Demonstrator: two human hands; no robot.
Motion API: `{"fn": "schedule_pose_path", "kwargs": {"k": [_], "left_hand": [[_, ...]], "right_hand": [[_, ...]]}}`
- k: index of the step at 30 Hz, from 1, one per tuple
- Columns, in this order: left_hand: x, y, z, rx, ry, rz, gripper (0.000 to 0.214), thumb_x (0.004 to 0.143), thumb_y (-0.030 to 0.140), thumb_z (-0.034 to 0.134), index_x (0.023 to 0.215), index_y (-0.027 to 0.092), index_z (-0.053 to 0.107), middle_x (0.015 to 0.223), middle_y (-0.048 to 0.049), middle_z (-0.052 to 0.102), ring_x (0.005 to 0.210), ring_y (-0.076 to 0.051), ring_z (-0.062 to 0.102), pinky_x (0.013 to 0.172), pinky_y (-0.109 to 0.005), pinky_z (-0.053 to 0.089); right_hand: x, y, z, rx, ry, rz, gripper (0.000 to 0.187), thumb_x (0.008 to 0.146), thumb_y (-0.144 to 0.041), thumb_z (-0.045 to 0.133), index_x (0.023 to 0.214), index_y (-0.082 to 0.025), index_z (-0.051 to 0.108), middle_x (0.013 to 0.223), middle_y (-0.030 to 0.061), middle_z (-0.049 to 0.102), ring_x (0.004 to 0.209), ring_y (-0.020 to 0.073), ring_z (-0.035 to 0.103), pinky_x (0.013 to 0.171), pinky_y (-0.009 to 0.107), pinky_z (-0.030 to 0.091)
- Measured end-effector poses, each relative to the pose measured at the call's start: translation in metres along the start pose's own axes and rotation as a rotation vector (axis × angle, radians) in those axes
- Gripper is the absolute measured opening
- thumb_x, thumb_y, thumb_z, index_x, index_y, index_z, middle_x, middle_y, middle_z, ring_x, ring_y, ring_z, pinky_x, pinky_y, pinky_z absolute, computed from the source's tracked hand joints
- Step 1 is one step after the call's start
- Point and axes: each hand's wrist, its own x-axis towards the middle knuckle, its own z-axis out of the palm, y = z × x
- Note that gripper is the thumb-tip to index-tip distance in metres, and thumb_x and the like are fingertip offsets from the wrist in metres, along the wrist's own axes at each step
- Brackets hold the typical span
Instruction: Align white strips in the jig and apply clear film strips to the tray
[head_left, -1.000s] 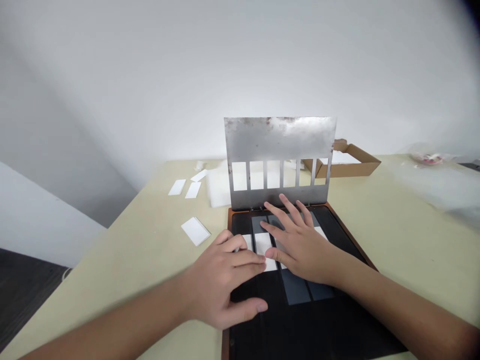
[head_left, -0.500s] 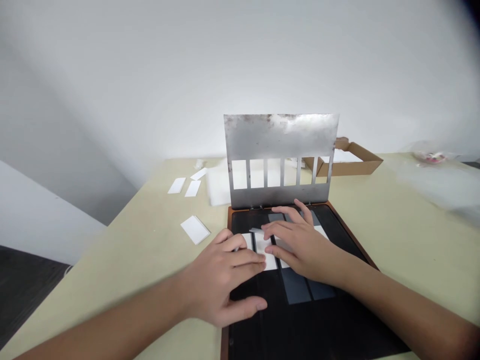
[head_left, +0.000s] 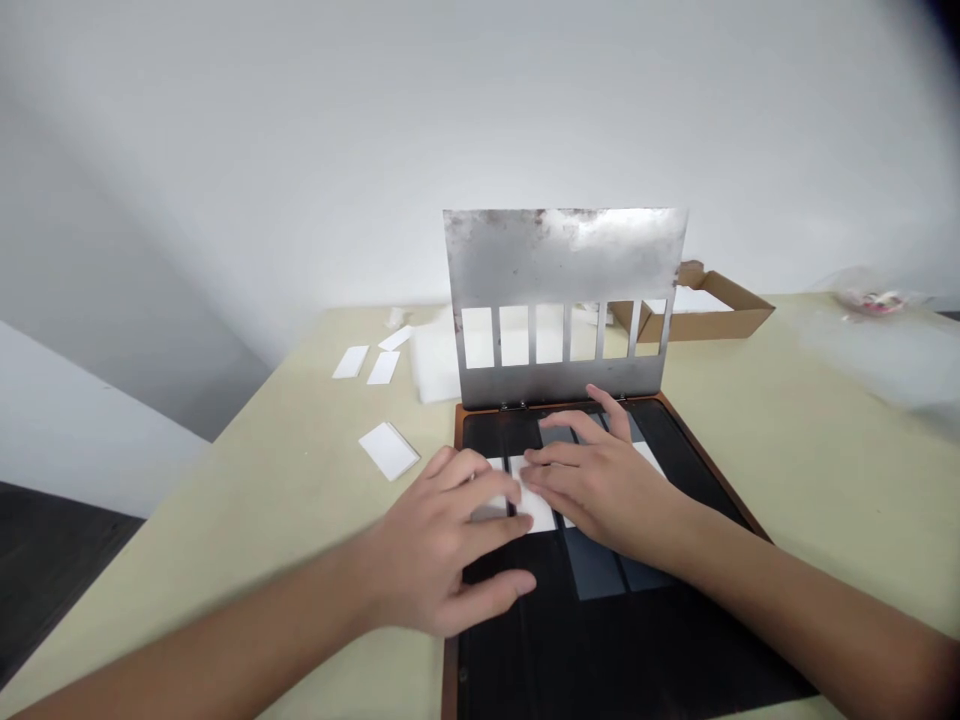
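Note:
A black board with a brown rim (head_left: 697, 450) lies in front of me, its hinged metal plate (head_left: 562, 260) with several rectangular windows standing upright at the far edge. White cards (head_left: 536, 510) lie in a row on the board beside grey strips (head_left: 592, 565). My left hand (head_left: 442, 545) rests flat on the leftmost cards, fingers stretched out. My right hand (head_left: 600, 480) lies over the cards to the right, fingers spread and pressing down, fingertips meeting the left hand's.
Loose white cards (head_left: 388, 450) and two more (head_left: 367, 365) lie on the beige table to the left. A white foam sheet (head_left: 433, 365) sits behind the plate. An open cardboard box (head_left: 720, 305) stands at the back right, a clear plastic bag (head_left: 877, 300) farther right.
My right hand's fingers have swung from pointing away to pointing left across the cards. The view has shifted slightly lower and closer. The left hand stays in place.

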Motion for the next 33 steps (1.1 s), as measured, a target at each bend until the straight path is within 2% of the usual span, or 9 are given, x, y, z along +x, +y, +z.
{"fn": "schedule_pose_path", "kwargs": {"k": [3, 6, 12, 21, 33], "left_hand": [[-0.0018, -0.0018, -0.0003, -0.021, 0.003, -0.078, 0.023, 0.092, 0.035, 0.071, 0.113, 0.028, 0.078, 0.126, -0.0109, 0.061, 0.112, -0.030, 0.054, 0.095, -0.048, 0.037], [-0.0011, -0.0023, -0.0021, -0.048, -0.033, -0.113, 0.021, 0.093, 0.034, 0.071, 0.113, 0.030, 0.078, 0.130, -0.0104, 0.058, 0.119, -0.032, 0.052, 0.100, -0.050, 0.037], [0.0014, -0.0028, -0.0023, -0.059, -0.033, -0.112, 0.020, 0.092, 0.034, 0.073, 0.111, 0.029, 0.079, 0.142, -0.0115, 0.056, 0.131, -0.037, 0.048, 0.106, -0.056, 0.037], [-0.0003, -0.0033, -0.0011, -0.075, -0.064, -0.107, 0.021, 0.094, 0.035, 0.072, 0.112, 0.028, 0.077, 0.150, -0.0126, 0.054, 0.145, -0.039, 0.044, 0.117, -0.062, 0.027], [-0.0007, -0.0020, -0.0021, -0.045, -0.072, -0.105, 0.020, 0.096, 0.036, 0.070, 0.112, 0.029, 0.077, 0.157, -0.0129, 0.049, 0.152, -0.037, 0.038, 0.120, -0.061, 0.020]], "right_hand": [[-0.0006, -0.0005, -0.0008, -0.034, 0.005, -0.019, 0.021, 0.103, -0.027, 0.059, 0.107, -0.030, 0.079, 0.110, -0.0002, 0.079, 0.121, 0.0277, 0.054, 0.124, 0.063, 0.014], [-0.0009, -0.0010, -0.0017, -0.052, -0.018, -0.043, 0.022, 0.103, -0.025, 0.058, 0.109, -0.029, 0.079, 0.107, 0.0006, 0.078, 0.116, 0.0273, 0.053, 0.123, 0.057, 0.021], [-0.0021, 0.0004, -0.0021, -0.073, -0.027, -0.060, 0.021, 0.101, -0.020, 0.059, 0.110, -0.027, 0.077, 0.106, -0.0001, 0.077, 0.115, 0.0260, 0.053, 0.124, 0.057, 0.020], [-0.0018, 0.0005, -0.0033, -0.071, -0.026, -0.059, 0.019, 0.102, -0.020, 0.059, 0.108, -0.026, 0.077, 0.103, 0.0000, 0.077, 0.114, 0.0254, 0.054, 0.125, 0.056, 0.020], [-0.0023, 0.0006, 0.0001, -0.076, 0.007, -0.090, 0.015, 0.099, -0.019, 0.063, 0.104, -0.024, 0.076, 0.099, -0.0003, 0.075, 0.111, 0.0247, 0.054, 0.124, 0.057, 0.019]]}}
